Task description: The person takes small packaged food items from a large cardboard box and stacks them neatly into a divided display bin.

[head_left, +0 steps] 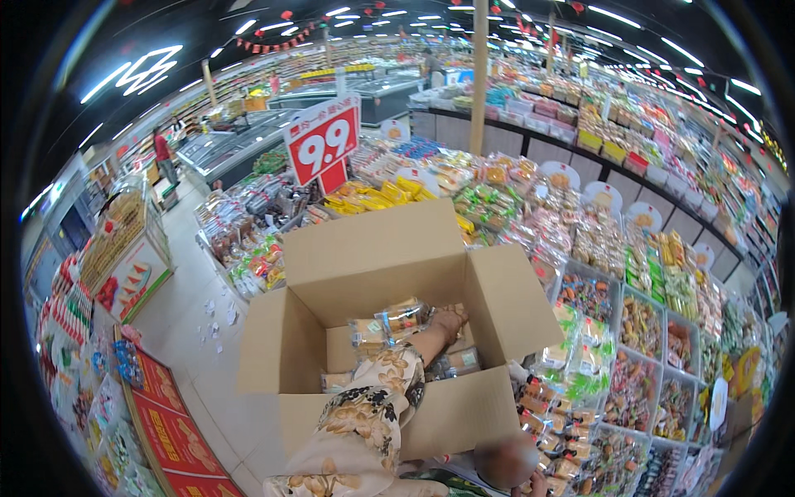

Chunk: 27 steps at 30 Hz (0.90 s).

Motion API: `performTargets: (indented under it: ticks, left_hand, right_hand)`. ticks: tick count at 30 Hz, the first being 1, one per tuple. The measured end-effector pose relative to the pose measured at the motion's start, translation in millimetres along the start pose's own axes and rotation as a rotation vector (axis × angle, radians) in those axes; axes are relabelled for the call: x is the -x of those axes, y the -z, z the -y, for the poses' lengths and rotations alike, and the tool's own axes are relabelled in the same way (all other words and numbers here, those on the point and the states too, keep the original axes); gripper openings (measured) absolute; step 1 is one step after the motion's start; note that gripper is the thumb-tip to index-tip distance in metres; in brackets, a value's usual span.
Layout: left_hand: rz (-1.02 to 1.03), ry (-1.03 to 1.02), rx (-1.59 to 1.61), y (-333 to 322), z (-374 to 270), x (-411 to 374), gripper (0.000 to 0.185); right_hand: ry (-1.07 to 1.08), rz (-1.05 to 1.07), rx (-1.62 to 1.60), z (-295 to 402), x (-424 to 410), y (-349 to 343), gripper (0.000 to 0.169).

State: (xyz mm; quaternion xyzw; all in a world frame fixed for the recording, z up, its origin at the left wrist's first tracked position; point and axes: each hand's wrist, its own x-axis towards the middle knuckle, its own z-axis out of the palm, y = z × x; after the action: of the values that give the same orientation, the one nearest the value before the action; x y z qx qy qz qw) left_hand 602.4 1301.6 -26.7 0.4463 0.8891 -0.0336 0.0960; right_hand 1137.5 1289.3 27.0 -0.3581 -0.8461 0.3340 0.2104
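My left hand [448, 322], on an arm in a floral sleeve [366, 416], reaches down into an open cardboard box [372, 248]. Its fingers are curled among clear-wrapped snack packs near the box's right inner wall; whether they grip one is unclear. One wrapped pack [404, 318] lies left of the hand, and another pack [459, 362] lies below it. A further pack [337, 381] rests at the box's near left corner. At the bottom edge, fingers that seem to be my right hand [538, 484] show beside a blurred round patch, mostly cut off.
Heaped packaged snacks [497, 205] surround the box's far and right sides. Sweets fill clear bins [633, 385] at right. A red price sign [323, 146] stands behind the box. Paper scraps [214, 326] litter the tiled floor at left. A person in red [163, 155] stands farther off.
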Motion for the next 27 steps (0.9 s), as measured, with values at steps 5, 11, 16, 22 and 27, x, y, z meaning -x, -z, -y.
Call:
performTargets:
  ticks: [5,11,16,22,27]
  left_hand:
    - [-0.086,0.047,0.527,98,-10,55,0.073]
    - [-0.267,-0.25,1.449,183,-4,154,0.06]
    - [-0.034,-0.659,1.579,198,-65,238,0.072]
    - [0.163,-0.584,1.588,159,-150,310,0.071]
    - [-0.069,-0.387,1.725,120,-189,315,0.053]
  right_hand:
    - [-0.005,-0.018,-0.078,16,-29,18,0.046]
    - [0.113,0.091,-0.185,46,-84,27,0.05]
    - [0.134,0.185,-0.872,99,-111,20,0.05]
    - [0.042,0.309,-1.135,116,-102,11,0.043]
    - [0.058,0.205,-1.046,108,-94,19,0.042]
